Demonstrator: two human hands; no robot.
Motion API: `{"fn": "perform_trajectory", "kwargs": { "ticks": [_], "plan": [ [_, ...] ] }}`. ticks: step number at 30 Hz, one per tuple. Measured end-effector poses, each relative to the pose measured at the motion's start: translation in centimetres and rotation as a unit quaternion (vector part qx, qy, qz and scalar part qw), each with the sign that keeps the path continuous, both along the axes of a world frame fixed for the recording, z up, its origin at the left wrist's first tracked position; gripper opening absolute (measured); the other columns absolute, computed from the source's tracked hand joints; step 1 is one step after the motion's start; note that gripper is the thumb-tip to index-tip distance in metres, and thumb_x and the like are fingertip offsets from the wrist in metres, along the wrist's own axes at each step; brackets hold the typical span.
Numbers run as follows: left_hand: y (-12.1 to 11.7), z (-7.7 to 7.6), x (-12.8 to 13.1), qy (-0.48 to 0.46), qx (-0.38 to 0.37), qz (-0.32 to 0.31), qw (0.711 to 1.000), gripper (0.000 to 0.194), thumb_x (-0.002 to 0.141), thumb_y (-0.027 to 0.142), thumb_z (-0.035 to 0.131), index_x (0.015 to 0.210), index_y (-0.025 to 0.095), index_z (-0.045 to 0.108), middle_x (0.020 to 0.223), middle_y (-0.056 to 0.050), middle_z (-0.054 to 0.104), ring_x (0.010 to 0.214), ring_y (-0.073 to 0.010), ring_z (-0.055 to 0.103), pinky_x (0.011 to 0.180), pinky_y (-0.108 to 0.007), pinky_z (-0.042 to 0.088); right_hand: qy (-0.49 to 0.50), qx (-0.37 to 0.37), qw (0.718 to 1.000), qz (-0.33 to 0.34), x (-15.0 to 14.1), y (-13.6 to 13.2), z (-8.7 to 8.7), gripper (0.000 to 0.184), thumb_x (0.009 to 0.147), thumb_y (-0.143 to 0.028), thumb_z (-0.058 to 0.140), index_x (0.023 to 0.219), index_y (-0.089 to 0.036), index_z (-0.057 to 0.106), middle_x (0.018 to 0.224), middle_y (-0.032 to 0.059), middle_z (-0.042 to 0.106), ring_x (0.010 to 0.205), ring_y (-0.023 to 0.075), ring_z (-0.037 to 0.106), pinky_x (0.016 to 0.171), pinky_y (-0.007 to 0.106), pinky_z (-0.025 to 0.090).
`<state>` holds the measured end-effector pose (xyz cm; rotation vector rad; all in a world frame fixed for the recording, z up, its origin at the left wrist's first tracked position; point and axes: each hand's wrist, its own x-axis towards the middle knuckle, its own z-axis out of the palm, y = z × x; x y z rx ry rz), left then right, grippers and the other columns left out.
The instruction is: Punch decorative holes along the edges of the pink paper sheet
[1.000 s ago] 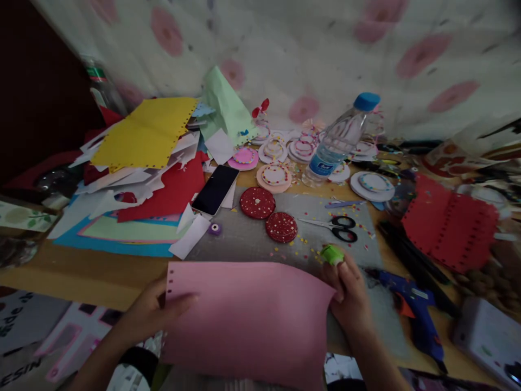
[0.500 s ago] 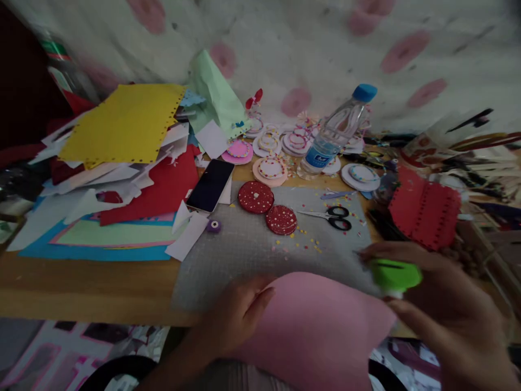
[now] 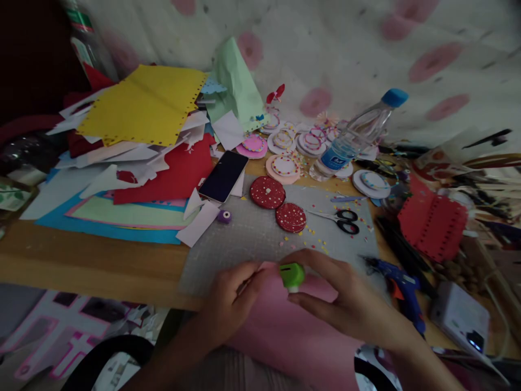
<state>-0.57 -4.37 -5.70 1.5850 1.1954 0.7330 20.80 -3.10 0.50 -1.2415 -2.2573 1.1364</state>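
A pink sheet of paper (image 3: 285,331) hangs over the near edge of the grey cutting mat (image 3: 252,233). My left hand (image 3: 232,304) pinches the sheet's upper left edge, fingers closed on it. My right hand (image 3: 342,301) grips a small green paper punch (image 3: 292,275) between thumb and fingers, right at the top edge of the pink sheet. The two hands are close together, almost touching at the punch.
On the mat lie two red dotted discs (image 3: 267,192), black scissors (image 3: 342,221) and a small purple punch (image 3: 224,216). A phone (image 3: 223,175), piled coloured paper (image 3: 142,108), a water bottle (image 3: 358,136), a blue glue gun (image 3: 401,288) and red punched paper (image 3: 433,222) surround it.
The pink sheet has been pulled down toward me, off the mat. My right hand swung out right with the green punch, then came back to the sheet's top edge beside my left hand.
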Motion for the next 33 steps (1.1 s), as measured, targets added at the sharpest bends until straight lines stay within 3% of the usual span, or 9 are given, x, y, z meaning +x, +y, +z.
{"fn": "perform_trajectory", "kwargs": {
  "ticks": [4, 10, 17, 33],
  "plan": [
    [-0.3, 0.3, 0.5, -0.007, 0.057, -0.041, 0.998, 0.022, 0.097, 0.024, 0.046, 0.104, 0.021, 0.068, 0.096, 0.000, 0.075, 0.087, -0.0133, 0.069, 0.076, -0.020, 0.048, -0.038, 0.036, 0.999, -0.004, 0.2, 0.2, 1.5, 0.027, 0.091, -0.026, 0.060, 0.117, -0.026, 0.052, 0.114, 0.0029, 0.063, 0.104, 0.0160, 0.060, 0.089, 0.028, 0.048],
    [-0.5, 0.1, 1.0, 0.008, 0.105, -0.057, 0.993, 0.021, 0.098, 0.023, 0.047, 0.101, 0.019, 0.067, 0.092, -0.003, 0.075, 0.082, -0.0144, 0.070, 0.074, -0.022, 0.049, -0.148, 0.099, 0.982, 0.056, 0.2, 0.3, 2.9, 0.025, 0.091, -0.029, 0.059, 0.115, -0.023, 0.057, 0.103, 0.0064, 0.066, 0.098, 0.0234, 0.061, 0.086, 0.040, 0.049],
    [-0.5, 0.1, 0.9, 0.026, 0.122, -0.068, 0.990, 0.022, 0.098, 0.023, 0.045, 0.104, 0.020, 0.067, 0.095, -0.003, 0.075, 0.083, -0.0154, 0.071, 0.074, -0.024, 0.051, -0.150, 0.125, 0.980, 0.047, 0.1, 0.7, 3.4, 0.023, 0.091, -0.026, 0.058, 0.113, -0.021, 0.058, 0.103, 0.0059, 0.067, 0.095, 0.0221, 0.061, 0.084, 0.038, 0.049],
    [-0.3, 0.0, 0.6, 0.042, 0.103, -0.074, 0.991, 0.024, 0.099, 0.026, 0.044, 0.103, 0.019, 0.067, 0.095, -0.004, 0.075, 0.084, -0.0171, 0.070, 0.076, -0.026, 0.050, -0.176, 0.108, 0.975, 0.080, -0.1, 1.1, 3.5, 0.019, 0.090, -0.025, 0.058, 0.109, -0.023, 0.059, 0.102, 0.0046, 0.067, 0.096, 0.0233, 0.061, 0.083, 0.040, 0.048]
  ]
}}
